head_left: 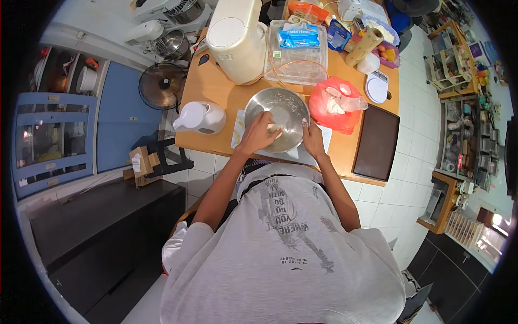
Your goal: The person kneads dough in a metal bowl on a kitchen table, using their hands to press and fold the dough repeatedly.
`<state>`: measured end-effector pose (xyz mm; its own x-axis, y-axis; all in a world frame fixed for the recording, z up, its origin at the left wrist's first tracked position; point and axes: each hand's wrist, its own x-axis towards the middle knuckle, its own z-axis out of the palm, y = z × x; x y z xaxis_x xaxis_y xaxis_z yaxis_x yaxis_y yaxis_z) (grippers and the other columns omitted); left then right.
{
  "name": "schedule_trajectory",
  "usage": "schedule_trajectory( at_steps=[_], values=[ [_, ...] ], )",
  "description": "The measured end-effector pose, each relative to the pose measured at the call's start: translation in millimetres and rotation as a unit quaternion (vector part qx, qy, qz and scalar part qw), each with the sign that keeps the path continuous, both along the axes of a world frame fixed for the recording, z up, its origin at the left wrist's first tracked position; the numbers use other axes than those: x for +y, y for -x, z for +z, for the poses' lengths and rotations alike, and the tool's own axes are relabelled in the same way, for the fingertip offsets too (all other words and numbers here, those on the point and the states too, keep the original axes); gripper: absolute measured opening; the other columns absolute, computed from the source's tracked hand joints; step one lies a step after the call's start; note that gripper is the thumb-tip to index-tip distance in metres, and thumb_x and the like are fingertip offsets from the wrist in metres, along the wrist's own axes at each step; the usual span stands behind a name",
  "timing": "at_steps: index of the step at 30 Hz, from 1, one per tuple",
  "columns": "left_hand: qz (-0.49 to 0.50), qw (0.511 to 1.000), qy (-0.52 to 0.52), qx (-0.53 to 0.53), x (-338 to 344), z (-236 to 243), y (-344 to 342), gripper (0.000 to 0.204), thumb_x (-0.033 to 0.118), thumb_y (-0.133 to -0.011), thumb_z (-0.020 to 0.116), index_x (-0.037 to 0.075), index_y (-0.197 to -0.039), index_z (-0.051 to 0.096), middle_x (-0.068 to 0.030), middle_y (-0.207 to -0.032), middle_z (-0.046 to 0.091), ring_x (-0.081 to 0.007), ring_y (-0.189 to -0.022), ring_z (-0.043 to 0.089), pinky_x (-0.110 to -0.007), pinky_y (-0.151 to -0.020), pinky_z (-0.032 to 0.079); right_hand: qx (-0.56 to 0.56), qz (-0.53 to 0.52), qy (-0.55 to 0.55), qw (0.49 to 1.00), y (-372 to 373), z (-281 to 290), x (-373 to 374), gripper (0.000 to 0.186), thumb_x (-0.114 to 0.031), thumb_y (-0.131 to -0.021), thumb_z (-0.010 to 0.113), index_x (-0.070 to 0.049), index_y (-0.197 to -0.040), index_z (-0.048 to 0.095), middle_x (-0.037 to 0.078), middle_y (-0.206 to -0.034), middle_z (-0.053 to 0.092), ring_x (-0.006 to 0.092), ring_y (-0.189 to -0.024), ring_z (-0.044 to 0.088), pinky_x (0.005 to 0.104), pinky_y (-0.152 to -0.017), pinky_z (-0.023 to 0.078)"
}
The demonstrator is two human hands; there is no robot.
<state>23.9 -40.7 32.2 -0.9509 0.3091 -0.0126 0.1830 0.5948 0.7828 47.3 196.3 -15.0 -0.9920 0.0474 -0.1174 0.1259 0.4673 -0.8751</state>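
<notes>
A wide steel mixing bowl (pixel 288 102) stands near the table's front edge, with pale smears on its inner wall. My left hand (pixel 260 133) reaches down into it, fingers curled round a small pale lump of dough (pixel 274 131). Part of the lump is hidden by the fingers. On the bowl's right side, my right hand (pixel 312 139) grips the rim, with traces of white on the fingertips. Under the bowl lies a white printed sheet (pixel 237 129), mostly covered.
A white electric kettle (pixel 202 117) stands left of the bowl. To the right are a red plastic bag (pixel 334 108), a dark baking tray (pixel 376 141) and a white kitchen scale (pixel 376 87). Behind stand a cream appliance (pixel 234 43) and a clear plastic box (pixel 295 62).
</notes>
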Motion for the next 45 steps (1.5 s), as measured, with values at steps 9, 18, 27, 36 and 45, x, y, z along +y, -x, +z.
schedule_trajectory(
  at_steps=[9,18,27,36,45],
  values=[
    [-0.109,0.965,0.213,0.103,35,-50,6,0.034,0.027,-0.088,0.070,-0.001,-0.107,0.073,-0.0227,-0.109,0.068,-0.0406,-0.107,0.067,-0.049,-0.089,0.058,-0.013,0.004,-0.017,1.000,1,3,-4,0.041,-0.031,-0.113,0.045,0.001,-0.134,0.057,0.035,-0.111,0.069,0.0536,-0.106,0.067,0.0559,-0.090,0.052],
    [-0.049,0.962,0.263,0.047,68,-49,43,0.052,0.047,-0.096,0.059,0.004,-0.077,0.081,-0.0268,-0.081,0.075,-0.0430,-0.075,0.076,-0.053,-0.075,0.062,0.002,-0.020,-0.006,1.000,2,-2,-4,0.032,-0.026,-0.111,0.049,0.003,-0.121,0.057,0.038,-0.104,0.068,0.0581,-0.100,0.065,0.0613,-0.084,0.051],
    [0.108,0.977,-0.001,0.186,44,-60,35,0.022,0.023,-0.101,0.068,0.002,-0.106,0.072,-0.0252,-0.109,0.069,-0.0390,-0.104,0.068,-0.044,-0.095,0.053,-0.014,-0.023,-0.009,1.000,3,4,8,0.039,-0.025,-0.113,0.046,0.002,-0.138,0.059,0.035,-0.123,0.067,0.0531,-0.113,0.065,0.0531,-0.095,0.052],
    [-0.045,0.994,0.076,-0.061,5,-12,-1,0.036,0.029,-0.094,0.074,0.002,-0.114,0.060,-0.0246,-0.127,0.059,-0.0474,-0.121,0.057,-0.053,-0.095,0.051,-0.005,-0.016,0.022,1.000,-2,5,8,0.040,-0.023,-0.112,0.046,0.003,-0.140,0.056,0.035,-0.125,0.065,0.0533,-0.120,0.061,0.0552,-0.101,0.050],
    [-0.104,0.961,0.228,0.121,67,-66,15,0.039,0.035,-0.094,0.066,-0.001,-0.104,0.072,-0.0217,-0.108,0.070,-0.0408,-0.106,0.068,-0.055,-0.091,0.056,0.001,0.004,-0.001,1.000,2,1,11,0.040,-0.023,-0.111,0.046,0.003,-0.140,0.055,0.035,-0.125,0.065,0.0534,-0.117,0.063,0.0553,-0.097,0.051]
  ],
)
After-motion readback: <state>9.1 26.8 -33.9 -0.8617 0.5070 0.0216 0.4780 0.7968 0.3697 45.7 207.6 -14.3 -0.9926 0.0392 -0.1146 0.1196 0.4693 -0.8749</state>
